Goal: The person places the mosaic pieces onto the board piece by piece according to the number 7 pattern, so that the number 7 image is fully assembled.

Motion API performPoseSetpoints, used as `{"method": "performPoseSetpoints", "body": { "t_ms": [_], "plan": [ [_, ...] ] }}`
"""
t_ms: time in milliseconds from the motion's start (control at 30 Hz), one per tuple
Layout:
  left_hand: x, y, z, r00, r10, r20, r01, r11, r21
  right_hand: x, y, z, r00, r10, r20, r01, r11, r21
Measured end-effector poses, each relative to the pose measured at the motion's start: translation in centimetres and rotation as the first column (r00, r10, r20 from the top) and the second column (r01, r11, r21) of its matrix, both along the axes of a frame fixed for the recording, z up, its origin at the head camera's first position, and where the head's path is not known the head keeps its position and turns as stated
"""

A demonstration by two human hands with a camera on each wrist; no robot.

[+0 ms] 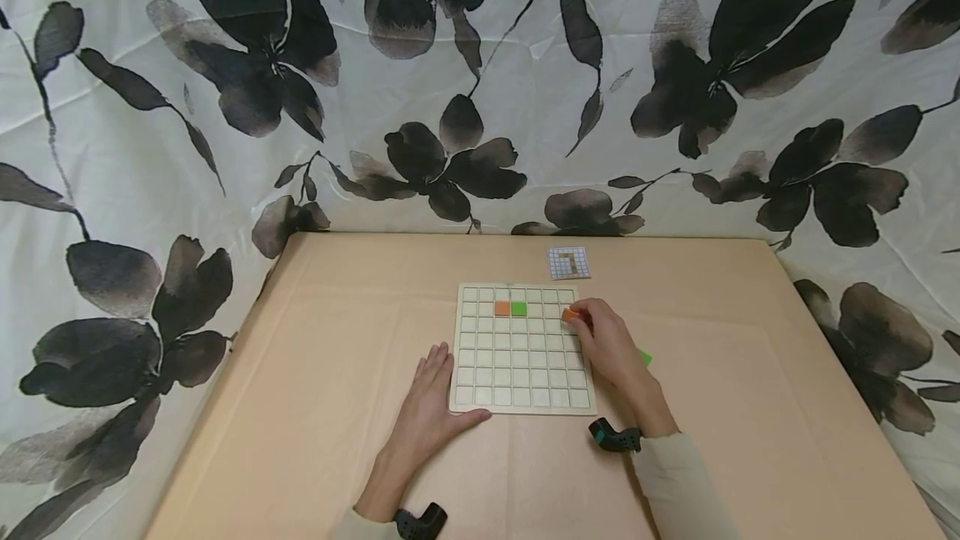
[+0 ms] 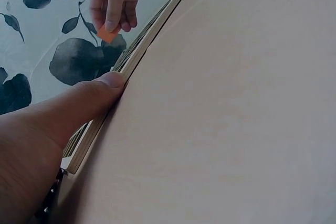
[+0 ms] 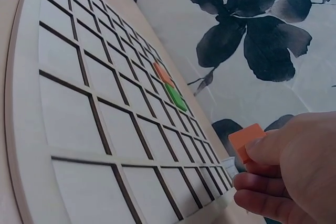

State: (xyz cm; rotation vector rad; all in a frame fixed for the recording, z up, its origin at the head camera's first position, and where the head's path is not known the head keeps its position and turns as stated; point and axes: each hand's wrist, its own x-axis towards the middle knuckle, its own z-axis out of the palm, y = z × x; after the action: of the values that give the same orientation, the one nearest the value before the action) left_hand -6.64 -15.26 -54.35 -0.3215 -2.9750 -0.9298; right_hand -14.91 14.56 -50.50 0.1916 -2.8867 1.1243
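Note:
A pale wooden grid board (image 1: 521,374) lies on the table, with an orange tile (image 1: 502,308) and a green tile (image 1: 518,308) side by side in its second row. My right hand (image 1: 609,346) pinches another orange tile (image 3: 247,139) between thumb and fingers, above the board's right edge near the upper corner. At the board's lower left, my left hand (image 1: 431,402) rests with extended fingers along the side. Its thumb (image 2: 111,81) touches the front edge in the left wrist view.
Behind the board lies a small card (image 1: 568,263) with a printed coloured grid. A green piece (image 1: 645,357) shows partly from behind the right hand. The tan table (image 1: 337,340) meets a floral cloth (image 1: 480,82) at the back.

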Motion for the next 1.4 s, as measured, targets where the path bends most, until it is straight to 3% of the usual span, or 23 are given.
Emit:
{"method": "performPoseSetpoints", "body": {
  "t_ms": [467,1400],
  "plan": [
    [0.0,-0.1,-0.2,1.0,0.002,0.0,-0.002,1.0,0.0,-1.3,-1.5,-1.0,0.999,0.036,-0.01,-0.036,0.997,-0.064],
    [0.1,0.0,-0.1,1.0,0.01,0.014,-0.01,1.0,0.003,-3.1,-3.2,-2.7,0.999,0.038,-0.015,-0.039,0.998,-0.056]
  ]
}}
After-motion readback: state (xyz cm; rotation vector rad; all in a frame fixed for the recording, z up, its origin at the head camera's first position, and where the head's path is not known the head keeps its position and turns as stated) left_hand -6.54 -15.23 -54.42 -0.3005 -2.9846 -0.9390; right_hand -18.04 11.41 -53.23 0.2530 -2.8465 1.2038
